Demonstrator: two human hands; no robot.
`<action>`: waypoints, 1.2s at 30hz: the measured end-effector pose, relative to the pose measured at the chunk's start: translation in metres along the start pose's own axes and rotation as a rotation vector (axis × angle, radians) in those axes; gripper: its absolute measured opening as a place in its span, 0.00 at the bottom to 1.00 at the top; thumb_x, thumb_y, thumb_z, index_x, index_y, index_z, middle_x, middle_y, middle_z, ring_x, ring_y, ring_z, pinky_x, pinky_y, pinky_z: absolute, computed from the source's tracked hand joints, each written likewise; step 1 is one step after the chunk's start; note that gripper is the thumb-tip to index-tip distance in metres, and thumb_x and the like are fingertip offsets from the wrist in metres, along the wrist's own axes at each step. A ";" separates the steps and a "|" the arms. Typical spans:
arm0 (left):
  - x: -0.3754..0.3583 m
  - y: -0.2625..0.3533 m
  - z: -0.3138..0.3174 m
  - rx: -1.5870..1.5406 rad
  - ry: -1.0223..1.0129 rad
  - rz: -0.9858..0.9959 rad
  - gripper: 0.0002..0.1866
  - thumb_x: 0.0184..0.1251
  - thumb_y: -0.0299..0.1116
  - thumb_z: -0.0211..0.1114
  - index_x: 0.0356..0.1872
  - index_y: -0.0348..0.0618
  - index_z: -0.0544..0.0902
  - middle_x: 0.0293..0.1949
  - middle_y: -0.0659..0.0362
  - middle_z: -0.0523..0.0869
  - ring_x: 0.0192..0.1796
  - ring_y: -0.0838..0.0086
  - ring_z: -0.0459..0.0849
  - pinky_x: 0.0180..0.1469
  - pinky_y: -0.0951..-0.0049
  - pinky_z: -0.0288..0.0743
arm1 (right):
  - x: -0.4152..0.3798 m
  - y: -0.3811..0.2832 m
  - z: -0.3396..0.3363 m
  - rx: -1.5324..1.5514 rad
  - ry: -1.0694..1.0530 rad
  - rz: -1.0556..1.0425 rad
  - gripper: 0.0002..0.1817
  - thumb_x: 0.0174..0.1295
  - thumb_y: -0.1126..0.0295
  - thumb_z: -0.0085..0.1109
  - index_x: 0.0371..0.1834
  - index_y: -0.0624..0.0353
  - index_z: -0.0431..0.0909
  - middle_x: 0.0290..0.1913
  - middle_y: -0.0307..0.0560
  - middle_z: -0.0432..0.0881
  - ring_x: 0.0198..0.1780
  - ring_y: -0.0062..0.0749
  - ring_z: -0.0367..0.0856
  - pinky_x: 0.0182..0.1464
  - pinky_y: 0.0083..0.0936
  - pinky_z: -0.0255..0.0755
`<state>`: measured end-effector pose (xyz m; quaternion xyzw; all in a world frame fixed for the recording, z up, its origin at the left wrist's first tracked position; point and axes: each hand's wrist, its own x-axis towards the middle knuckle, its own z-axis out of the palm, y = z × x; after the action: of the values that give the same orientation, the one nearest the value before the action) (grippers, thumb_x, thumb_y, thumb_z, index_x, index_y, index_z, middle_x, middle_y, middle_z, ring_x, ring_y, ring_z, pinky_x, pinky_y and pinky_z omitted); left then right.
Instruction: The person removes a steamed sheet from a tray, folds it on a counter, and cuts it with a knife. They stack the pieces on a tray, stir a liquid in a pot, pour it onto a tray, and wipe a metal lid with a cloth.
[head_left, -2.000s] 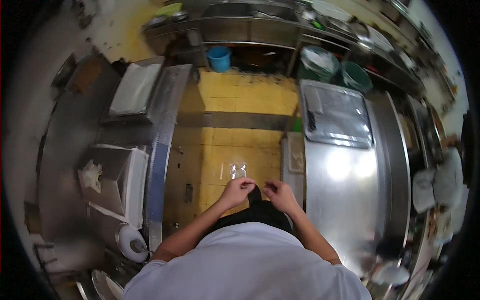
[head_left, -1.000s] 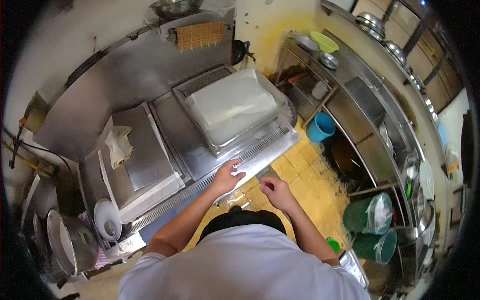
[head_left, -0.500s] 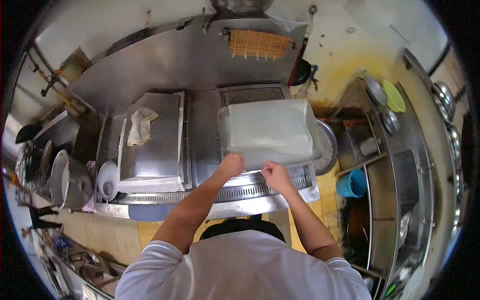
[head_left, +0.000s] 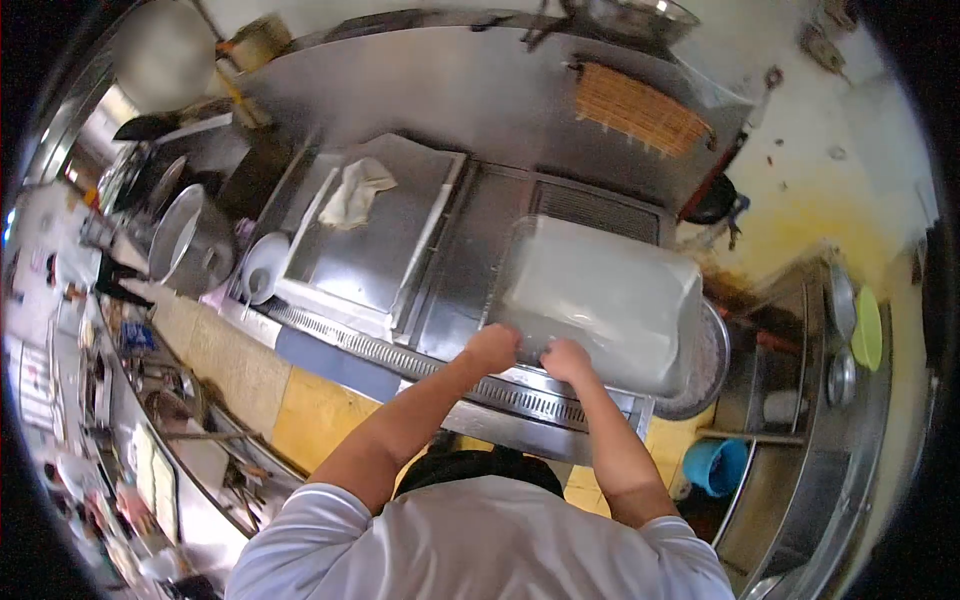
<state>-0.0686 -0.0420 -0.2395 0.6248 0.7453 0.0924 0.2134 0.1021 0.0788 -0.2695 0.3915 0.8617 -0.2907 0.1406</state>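
A large pale, whitish sheet lies over the right part of the steel counter, beside a dark grate. My left hand is closed at the sheet's near left edge. My right hand, also closed, is a short way to its right along the same near edge. The fingertips of both hands are too small and hidden to show what they pinch. To the left, a folded cream cloth rests on a flat steel tray.
A white bowl and a large metal pot stand at the left. A round basin is partly under the sheet's right side. A blue bucket is by the right shelf. Several people are at the far left.
The view has turned, so the counter now slants down to the right. Both hands remain closed at the sheet's near edge and seem slightly nearer each other.
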 end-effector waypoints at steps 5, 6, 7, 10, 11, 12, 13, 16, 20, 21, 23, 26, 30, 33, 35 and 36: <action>-0.033 -0.021 0.027 -0.110 -0.048 0.093 0.14 0.61 0.28 0.59 0.46 0.40 0.86 0.51 0.44 0.88 0.57 0.50 0.85 0.61 0.50 0.80 | -0.013 -0.008 -0.009 -0.005 -0.016 -0.038 0.21 0.65 0.55 0.57 0.47 0.61 0.87 0.54 0.61 0.87 0.57 0.58 0.84 0.61 0.49 0.77; -0.048 -0.020 0.023 -0.094 0.071 0.184 0.16 0.60 0.29 0.61 0.50 0.41 0.86 0.56 0.43 0.85 0.60 0.49 0.83 0.64 0.51 0.77 | -0.022 -0.012 -0.009 0.020 0.030 -0.048 0.22 0.66 0.54 0.56 0.47 0.62 0.87 0.53 0.62 0.87 0.57 0.58 0.84 0.62 0.49 0.76; -0.067 -0.016 0.016 -0.071 0.189 0.273 0.19 0.60 0.29 0.64 0.54 0.41 0.85 0.61 0.43 0.83 0.64 0.48 0.80 0.68 0.51 0.74 | -0.029 -0.012 -0.007 0.047 0.074 -0.060 0.22 0.67 0.53 0.56 0.46 0.63 0.86 0.53 0.63 0.86 0.58 0.59 0.83 0.62 0.50 0.75; -0.125 -0.015 0.001 -0.028 0.239 0.254 0.25 0.60 0.30 0.67 0.62 0.42 0.83 0.71 0.41 0.74 0.72 0.45 0.72 0.74 0.50 0.66 | -0.049 -0.020 0.001 -0.044 0.179 -0.198 0.24 0.70 0.55 0.54 0.54 0.66 0.82 0.55 0.65 0.82 0.59 0.62 0.78 0.66 0.48 0.71; -0.144 -0.020 0.001 -0.024 0.204 0.201 0.27 0.61 0.30 0.68 0.64 0.42 0.81 0.74 0.40 0.71 0.74 0.44 0.70 0.76 0.49 0.64 | -0.057 -0.024 0.008 -0.073 0.227 -0.199 0.24 0.68 0.55 0.57 0.55 0.66 0.82 0.56 0.65 0.82 0.60 0.61 0.78 0.67 0.48 0.69; -0.164 -0.029 0.005 -0.109 0.219 0.127 0.26 0.62 0.31 0.68 0.64 0.42 0.81 0.74 0.40 0.71 0.74 0.44 0.70 0.76 0.49 0.64 | -0.066 -0.028 0.017 -0.100 0.276 -0.200 0.24 0.67 0.55 0.59 0.55 0.66 0.82 0.57 0.64 0.82 0.61 0.61 0.77 0.68 0.48 0.67; -0.187 -0.042 0.010 -0.196 0.236 0.057 0.26 0.63 0.31 0.68 0.64 0.41 0.82 0.74 0.40 0.71 0.74 0.44 0.70 0.76 0.49 0.64 | -0.075 -0.036 0.025 -0.127 0.326 -0.199 0.25 0.66 0.54 0.62 0.55 0.66 0.82 0.58 0.64 0.81 0.62 0.60 0.76 0.70 0.48 0.66; -0.265 -0.089 0.015 -0.309 0.281 -0.128 0.22 0.66 0.34 0.68 0.61 0.42 0.84 0.74 0.42 0.71 0.75 0.44 0.70 0.77 0.50 0.64 | -0.109 -0.081 0.051 -0.328 0.665 -0.215 0.25 0.61 0.58 0.68 0.56 0.65 0.81 0.58 0.62 0.82 0.63 0.59 0.77 0.72 0.48 0.64; -0.374 -0.144 0.024 -0.444 0.440 -0.379 0.19 0.67 0.37 0.69 0.57 0.45 0.87 0.70 0.41 0.76 0.73 0.46 0.73 0.75 0.52 0.68 | -0.111 -0.160 0.085 0.050 0.541 -0.240 0.22 0.59 0.62 0.69 0.54 0.63 0.84 0.56 0.61 0.83 0.62 0.56 0.79 0.69 0.46 0.68; -0.400 -0.150 0.019 -0.477 0.482 -0.449 0.18 0.67 0.37 0.69 0.56 0.46 0.88 0.69 0.41 0.79 0.72 0.47 0.75 0.74 0.53 0.69 | -0.104 -0.184 0.106 0.149 0.514 -0.254 0.19 0.60 0.63 0.69 0.51 0.61 0.85 0.53 0.60 0.85 0.60 0.54 0.81 0.66 0.46 0.71; -0.440 -0.170 0.013 -0.504 0.565 -0.507 0.17 0.66 0.38 0.70 0.54 0.45 0.89 0.68 0.41 0.79 0.71 0.46 0.76 0.73 0.54 0.71 | -0.107 -0.258 0.132 0.240 0.467 -0.484 0.16 0.60 0.61 0.70 0.43 0.63 0.86 0.53 0.62 0.85 0.58 0.57 0.80 0.65 0.47 0.71; -0.493 -0.187 -0.006 -0.563 0.675 -0.609 0.17 0.66 0.37 0.71 0.53 0.44 0.89 0.69 0.41 0.79 0.70 0.46 0.77 0.72 0.54 0.72 | -0.124 -0.380 0.167 0.250 0.379 -0.754 0.13 0.60 0.61 0.71 0.30 0.61 0.86 0.52 0.59 0.86 0.56 0.57 0.81 0.63 0.47 0.72; -0.547 -0.204 -0.032 -0.591 0.832 -0.687 0.17 0.65 0.34 0.71 0.54 0.43 0.89 0.70 0.41 0.78 0.70 0.46 0.77 0.72 0.55 0.72 | -0.162 -0.508 0.186 0.209 -0.017 -1.078 0.10 0.60 0.64 0.69 0.32 0.60 0.87 0.56 0.57 0.85 0.59 0.57 0.79 0.66 0.46 0.71; -0.574 -0.228 -0.028 -0.580 0.959 -0.764 0.18 0.65 0.34 0.72 0.54 0.42 0.89 0.70 0.41 0.78 0.69 0.45 0.78 0.72 0.55 0.72 | -0.182 -0.572 0.198 0.192 -0.089 -1.281 0.14 0.60 0.64 0.69 0.44 0.60 0.88 0.62 0.57 0.82 0.63 0.57 0.76 0.69 0.47 0.69; -0.592 -0.240 -0.027 -0.590 1.038 -0.837 0.18 0.65 0.35 0.73 0.54 0.42 0.88 0.69 0.41 0.78 0.69 0.45 0.79 0.71 0.55 0.72 | -0.177 -0.603 0.210 0.160 -0.133 -1.353 0.22 0.60 0.63 0.69 0.58 0.58 0.85 0.68 0.58 0.77 0.67 0.58 0.74 0.70 0.47 0.69; -0.601 -0.245 -0.029 -0.594 1.073 -0.874 0.18 0.65 0.36 0.73 0.55 0.41 0.88 0.69 0.41 0.78 0.68 0.45 0.79 0.71 0.55 0.72 | -0.171 -0.616 0.218 0.160 -0.157 -1.368 0.22 0.60 0.63 0.69 0.57 0.58 0.85 0.68 0.58 0.77 0.67 0.58 0.74 0.70 0.47 0.69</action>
<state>-0.2229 -0.6714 -0.1914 0.0575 0.8709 0.4880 -0.0024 -0.2487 -0.4790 -0.1203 -0.2528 0.8781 -0.4041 -0.0418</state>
